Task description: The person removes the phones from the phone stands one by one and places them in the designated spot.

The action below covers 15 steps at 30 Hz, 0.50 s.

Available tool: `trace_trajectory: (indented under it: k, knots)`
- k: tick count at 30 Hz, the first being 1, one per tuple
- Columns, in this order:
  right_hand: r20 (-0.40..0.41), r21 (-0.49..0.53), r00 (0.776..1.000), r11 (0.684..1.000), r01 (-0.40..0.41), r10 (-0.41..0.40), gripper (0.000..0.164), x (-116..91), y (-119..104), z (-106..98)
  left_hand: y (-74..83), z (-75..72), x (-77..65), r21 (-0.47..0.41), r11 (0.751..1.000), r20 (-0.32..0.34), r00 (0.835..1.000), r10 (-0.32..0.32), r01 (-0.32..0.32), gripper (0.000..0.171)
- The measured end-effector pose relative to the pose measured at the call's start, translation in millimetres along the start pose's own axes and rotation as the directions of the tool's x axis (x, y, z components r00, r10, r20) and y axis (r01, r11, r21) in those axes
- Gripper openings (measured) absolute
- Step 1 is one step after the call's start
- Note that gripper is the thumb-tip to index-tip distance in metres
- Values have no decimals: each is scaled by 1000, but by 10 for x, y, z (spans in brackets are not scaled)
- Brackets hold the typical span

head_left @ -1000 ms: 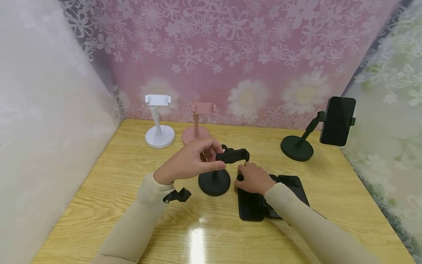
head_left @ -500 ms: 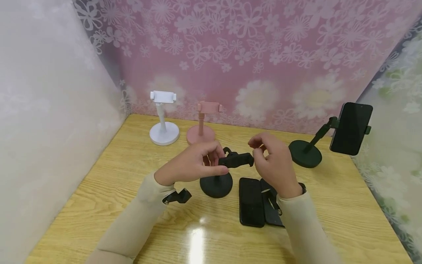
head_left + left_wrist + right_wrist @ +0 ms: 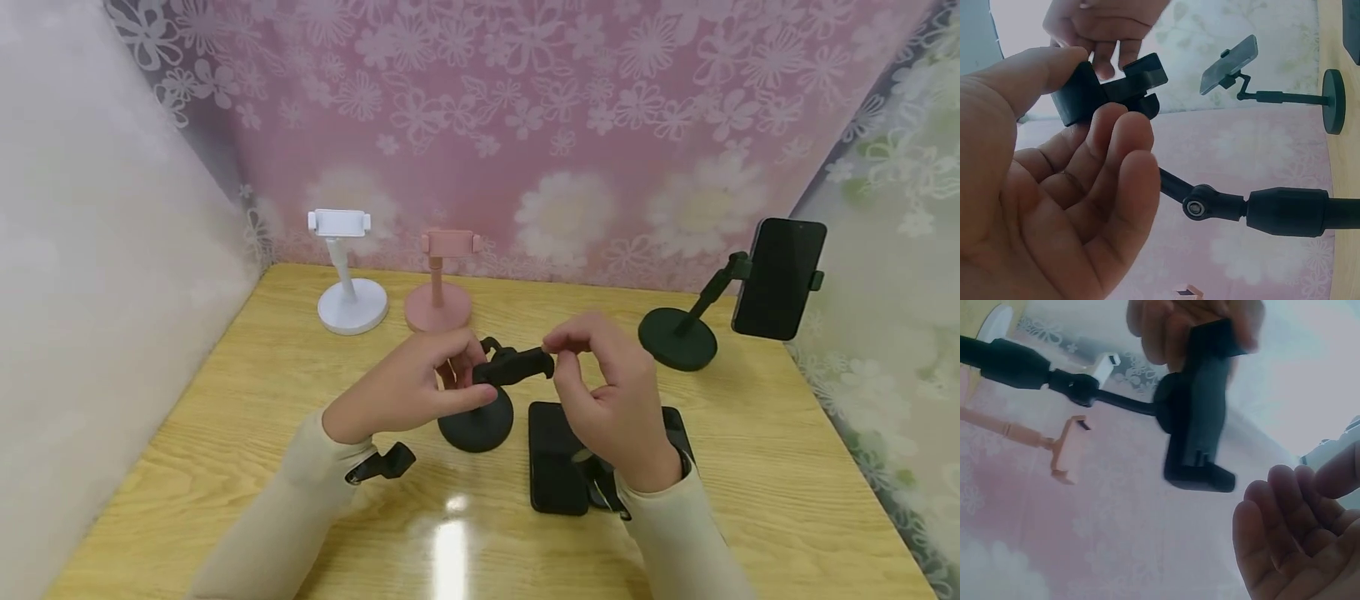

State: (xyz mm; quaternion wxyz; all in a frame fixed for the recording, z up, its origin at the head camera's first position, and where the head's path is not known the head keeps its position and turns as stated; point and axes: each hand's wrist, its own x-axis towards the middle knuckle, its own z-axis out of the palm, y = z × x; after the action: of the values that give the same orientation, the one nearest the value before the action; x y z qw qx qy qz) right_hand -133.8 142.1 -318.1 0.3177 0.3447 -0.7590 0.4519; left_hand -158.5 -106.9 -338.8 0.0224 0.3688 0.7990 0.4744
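My left hand [image 3: 412,379] grips one end of the black phone stand's clamp [image 3: 513,367], thumb and fingers on either side. The stand's round base [image 3: 476,427] rests on the table. In the left wrist view, the jointed arm [image 3: 1213,204] of this stand runs sideways from behind the fingers. My right hand [image 3: 617,392] hovers by the clamp's other end with its fingers loosely bent. A gap separates it from the clamp [image 3: 1200,419] in the right wrist view, and it holds nothing. Beneath my right arm lies a black phone [image 3: 555,462], with another phone [image 3: 677,433] partly hidden.
At the back left stand a white phone stand [image 3: 352,307] and a pink phone stand [image 3: 438,308]. On the right, a dark green stand [image 3: 677,339] holds a dark phone [image 3: 780,279]. Patterned cloth hangs behind the wooden table [image 3: 247,400].
My right hand has lifted from the phones on the table and come up beside the clamp, its fingertips nearer it now. The left hand keeps its grip. The head view has shifted slightly.
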Motion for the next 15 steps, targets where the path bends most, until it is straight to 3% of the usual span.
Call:
trace_trajectory:
  k: [5,10,15]
  knots:
    - [-17,30,998,998,56,-55,17,-11,-98,-72,14,23,-11,7,1000,-75,997,-4,4,13]
    - [-57,54,997,997,63,-60,17,9,-121,-141,17,16,49,-8,999,-167,985,-52,51,13]
    - [-85,74,995,995,59,-53,17,16,-117,-200,-41,63,197,-128,991,-240,967,-80,50,12]
